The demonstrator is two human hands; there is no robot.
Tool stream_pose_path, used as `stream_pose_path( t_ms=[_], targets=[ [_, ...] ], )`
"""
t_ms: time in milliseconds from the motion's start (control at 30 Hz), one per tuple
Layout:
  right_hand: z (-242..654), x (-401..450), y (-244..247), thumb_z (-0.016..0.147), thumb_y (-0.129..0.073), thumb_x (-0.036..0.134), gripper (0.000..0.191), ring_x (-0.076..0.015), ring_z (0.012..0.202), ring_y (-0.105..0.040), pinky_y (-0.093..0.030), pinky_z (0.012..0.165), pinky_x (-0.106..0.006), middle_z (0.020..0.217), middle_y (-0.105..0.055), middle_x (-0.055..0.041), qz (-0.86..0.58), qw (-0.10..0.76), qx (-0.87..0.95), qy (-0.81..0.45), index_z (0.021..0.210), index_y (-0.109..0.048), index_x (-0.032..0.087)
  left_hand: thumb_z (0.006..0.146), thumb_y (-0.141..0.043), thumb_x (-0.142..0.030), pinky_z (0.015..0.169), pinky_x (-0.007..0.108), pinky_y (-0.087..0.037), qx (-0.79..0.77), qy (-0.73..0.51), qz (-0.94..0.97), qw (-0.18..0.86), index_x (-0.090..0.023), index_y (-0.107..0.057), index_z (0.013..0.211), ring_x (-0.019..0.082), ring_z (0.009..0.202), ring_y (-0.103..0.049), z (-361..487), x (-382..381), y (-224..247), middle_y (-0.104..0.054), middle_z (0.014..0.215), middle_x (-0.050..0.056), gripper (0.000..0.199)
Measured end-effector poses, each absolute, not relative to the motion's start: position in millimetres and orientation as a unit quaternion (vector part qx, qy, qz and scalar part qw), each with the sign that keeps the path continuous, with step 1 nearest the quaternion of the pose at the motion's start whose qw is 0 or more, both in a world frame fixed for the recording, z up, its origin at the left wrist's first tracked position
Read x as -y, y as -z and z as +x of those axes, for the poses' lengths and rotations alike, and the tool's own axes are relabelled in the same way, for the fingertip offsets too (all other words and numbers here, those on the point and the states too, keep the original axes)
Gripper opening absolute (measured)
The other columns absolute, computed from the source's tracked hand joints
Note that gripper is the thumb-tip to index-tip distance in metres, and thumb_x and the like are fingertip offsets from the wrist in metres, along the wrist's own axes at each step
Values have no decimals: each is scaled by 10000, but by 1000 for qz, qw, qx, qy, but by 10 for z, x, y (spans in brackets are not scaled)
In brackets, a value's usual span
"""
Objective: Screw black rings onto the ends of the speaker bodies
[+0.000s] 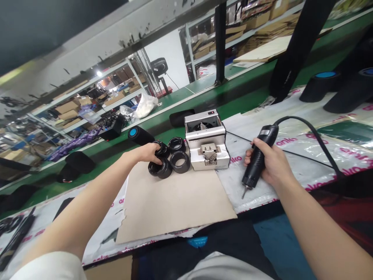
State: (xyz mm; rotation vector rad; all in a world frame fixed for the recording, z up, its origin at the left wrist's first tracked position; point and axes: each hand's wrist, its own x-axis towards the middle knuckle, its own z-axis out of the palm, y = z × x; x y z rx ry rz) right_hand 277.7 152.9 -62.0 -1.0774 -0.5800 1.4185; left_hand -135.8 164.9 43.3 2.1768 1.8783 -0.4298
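Observation:
My right hand is wrapped round a black electric screwdriver, its bit pointing down and its cord running off to the right. My left hand reaches into a cluster of black plastic rings and its fingers close on the wall of one black ring; part of the grip is hidden. Two more black rings stand close by to the right. Beside them is a white screw feeder with a metal block on its front. A sheet of cardboard lies before the rings and the feeder.
A black cylinder with a blue end lies behind my left hand. More dark cylinders with blue tops stand at the far right. A green conveyor runs behind the plastic-covered bench, with a dark post rising near it.

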Motion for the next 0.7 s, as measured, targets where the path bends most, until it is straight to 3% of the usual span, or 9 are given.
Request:
stream_pose_path(
  t_ms=[233,400,567,700],
  targets=[
    [2776,-1530,637,760,-854,357,385,-184,466,-593,-550,418,-310,630,-636,-16,-462,594,254,-607,956,-563,197,723,-894,-397,1000,329,-565,-609,100,777,122,-230,-794,1144,331,1209,-720,-1417,-1544,-496,-765,1274,91,465],
    [2767,-1523,636,670,-927,369,466,-200,472,-596,-546,410,-318,628,-638,-33,-455,599,249,-610,934,-580,204,790,-873,-388,1211,485,-512,-597,23,799,61,-228,-684,1363,380,1399,-608,-1513,-1258,-456,-587,1504,159,624],
    [2739,-1561,651,590,-959,355,501,-193,473,-587,-541,406,-302,609,-633,-29,-463,608,235,-601,906,-602,200,828,-852,-254,1265,575,-459,-566,-36,824,15,-193,-658,1324,408,1480,-531,-1431,-1214,-278,-534,1540,208,536],
    [2784,-1562,679,626,-933,342,409,-188,472,-569,-547,408,-309,610,-621,-42,-476,605,237,-593,864,-635,194,834,-878,-269,1232,601,-478,-566,-99,818,-5,-205,-641,1351,411,1474,-542,-1394,-1195,-289,-546,1549,209,572]
  ],
)
